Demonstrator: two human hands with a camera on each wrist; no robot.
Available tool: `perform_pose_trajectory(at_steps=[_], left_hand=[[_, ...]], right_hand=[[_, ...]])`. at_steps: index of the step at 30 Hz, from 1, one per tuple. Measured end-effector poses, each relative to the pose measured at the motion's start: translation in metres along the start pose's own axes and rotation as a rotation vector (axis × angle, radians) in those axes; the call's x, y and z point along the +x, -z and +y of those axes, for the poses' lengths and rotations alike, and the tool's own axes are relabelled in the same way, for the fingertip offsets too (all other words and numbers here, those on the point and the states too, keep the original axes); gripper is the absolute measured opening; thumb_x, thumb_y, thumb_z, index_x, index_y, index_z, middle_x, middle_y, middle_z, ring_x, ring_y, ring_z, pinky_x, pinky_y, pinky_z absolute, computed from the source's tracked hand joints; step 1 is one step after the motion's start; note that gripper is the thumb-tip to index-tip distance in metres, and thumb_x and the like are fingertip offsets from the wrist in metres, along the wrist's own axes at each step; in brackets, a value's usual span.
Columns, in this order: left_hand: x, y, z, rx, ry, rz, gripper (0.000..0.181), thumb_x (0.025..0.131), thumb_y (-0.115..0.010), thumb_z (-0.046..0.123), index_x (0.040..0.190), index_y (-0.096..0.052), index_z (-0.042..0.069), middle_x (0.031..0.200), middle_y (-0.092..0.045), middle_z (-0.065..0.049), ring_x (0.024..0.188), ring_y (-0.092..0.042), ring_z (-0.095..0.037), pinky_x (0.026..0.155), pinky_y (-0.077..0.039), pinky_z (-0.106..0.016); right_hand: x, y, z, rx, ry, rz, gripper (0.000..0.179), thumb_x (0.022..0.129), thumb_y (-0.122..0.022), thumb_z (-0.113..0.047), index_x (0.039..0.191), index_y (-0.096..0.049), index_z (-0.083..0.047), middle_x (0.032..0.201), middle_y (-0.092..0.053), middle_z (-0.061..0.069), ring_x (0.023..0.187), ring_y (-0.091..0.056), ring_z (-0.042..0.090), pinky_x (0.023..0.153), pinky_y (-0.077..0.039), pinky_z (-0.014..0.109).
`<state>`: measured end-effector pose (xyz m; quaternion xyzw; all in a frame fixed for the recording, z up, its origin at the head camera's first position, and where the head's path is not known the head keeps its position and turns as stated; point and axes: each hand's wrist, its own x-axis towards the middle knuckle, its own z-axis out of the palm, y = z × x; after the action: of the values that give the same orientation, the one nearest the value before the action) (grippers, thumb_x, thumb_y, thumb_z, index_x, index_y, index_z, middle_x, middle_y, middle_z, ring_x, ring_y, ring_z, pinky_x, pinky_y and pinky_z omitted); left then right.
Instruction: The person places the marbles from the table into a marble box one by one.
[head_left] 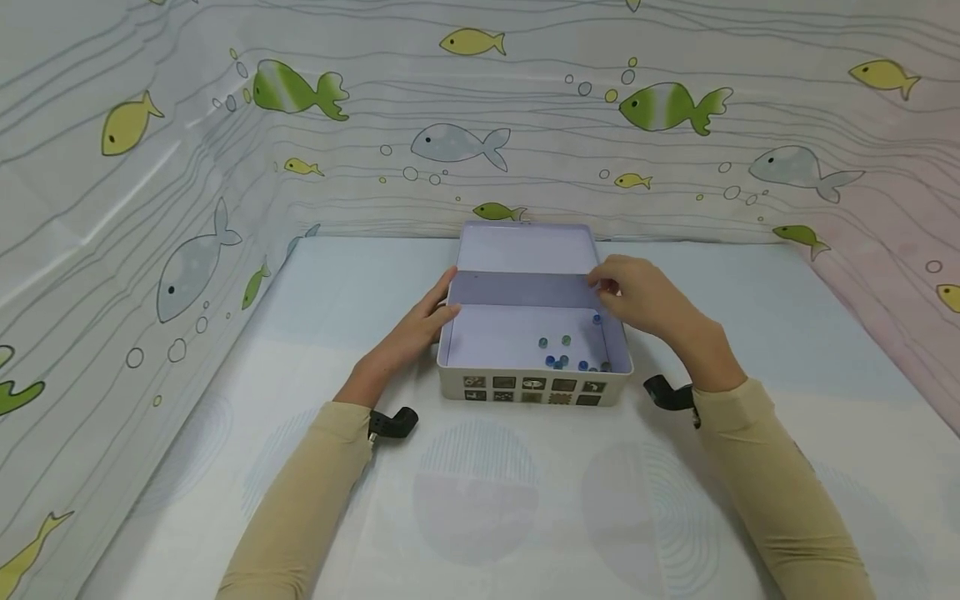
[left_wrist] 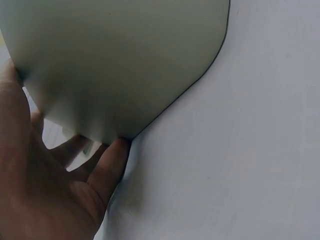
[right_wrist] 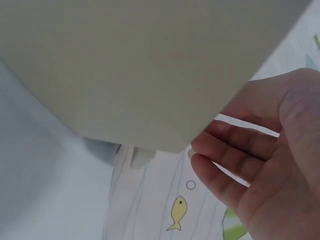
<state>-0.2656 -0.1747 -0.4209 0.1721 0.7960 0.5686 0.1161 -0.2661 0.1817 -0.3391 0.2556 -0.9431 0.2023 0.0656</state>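
Note:
A shallow tin box [head_left: 525, 333] with a pale lilac inside stands on the table, its hinged lid [head_left: 525, 247] raised at the back. Several blue and greenish glass marbles [head_left: 566, 341] lie in its right part, most near the front wall. My left hand [head_left: 420, 325] grips the box's left side near the back, thumb at the rim; the left wrist view shows its fingers against the outer wall [left_wrist: 125, 60]. Over the far right corner is my right hand [head_left: 637, 292], its fingers bent. The box wall hides some of its fingertips in the right wrist view.
A pale blue and white cloth [head_left: 480, 533] with circle prints covers the table. Behind and to the left rises a sheet [head_left: 540, 92] printed with fish. Small square pictures line the box's front. Both wrists carry black cameras [head_left: 395, 422].

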Motion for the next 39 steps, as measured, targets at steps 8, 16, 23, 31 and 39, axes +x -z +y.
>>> perform_pose_trajectory(at_steps=[8,16,23,31,39], left_hand=[[0.002,0.002,-0.001,-0.021,0.016,-0.018,0.067,0.107,-0.043,0.036,0.159,-0.002,0.042,0.170,-0.001,-0.001,0.155,-0.013,-0.034,0.115,-0.030,-0.063],[0.000,0.000,0.004,-0.016,0.009,-0.013,0.066,0.107,-0.043,0.036,0.159,-0.004,0.042,0.169,-0.003,0.000,0.155,-0.015,-0.033,0.117,-0.029,-0.060],[-0.003,0.000,0.004,-0.006,0.005,-0.004,0.065,0.105,-0.045,0.043,0.157,-0.006,0.048,0.169,-0.005,0.005,0.154,-0.018,-0.031,0.116,-0.030,-0.061],[-0.006,0.001,0.014,-0.038,0.030,-0.030,0.067,0.106,-0.044,0.037,0.159,-0.003,0.041,0.169,-0.002,0.002,0.155,-0.015,-0.032,0.117,-0.028,-0.062],[-0.015,0.001,0.035,-0.035,0.045,-0.049,0.068,0.107,-0.044,0.032,0.161,-0.002,0.034,0.169,-0.002,-0.003,0.154,-0.015,-0.034,0.117,-0.029,-0.061]], right_hand=[[-0.003,0.010,0.019,-0.031,-0.075,0.004,0.025,0.092,-0.053,-0.001,0.110,-0.070,0.002,0.098,-0.067,0.015,0.089,-0.058,0.028,0.078,-0.049,0.043],[-0.012,0.024,0.043,-0.027,-0.166,0.009,0.025,0.092,-0.054,-0.004,0.110,-0.069,0.001,0.095,-0.067,0.017,0.087,-0.059,0.030,0.075,-0.047,0.043],[-0.015,0.026,0.058,-0.047,-0.237,-0.019,0.027,0.093,-0.053,-0.006,0.113,-0.068,0.004,0.094,-0.065,0.019,0.086,-0.057,0.031,0.072,-0.046,0.043],[-0.017,0.023,0.083,-0.027,-0.293,-0.027,0.029,0.093,-0.054,-0.008,0.117,-0.067,0.004,0.099,-0.064,0.022,0.087,-0.057,0.032,0.071,-0.046,0.042],[-0.025,0.021,0.103,-0.014,-0.347,-0.036,0.035,0.092,-0.054,-0.008,0.123,-0.062,0.005,0.108,-0.062,0.028,0.093,-0.058,0.038,0.074,-0.048,0.047]])
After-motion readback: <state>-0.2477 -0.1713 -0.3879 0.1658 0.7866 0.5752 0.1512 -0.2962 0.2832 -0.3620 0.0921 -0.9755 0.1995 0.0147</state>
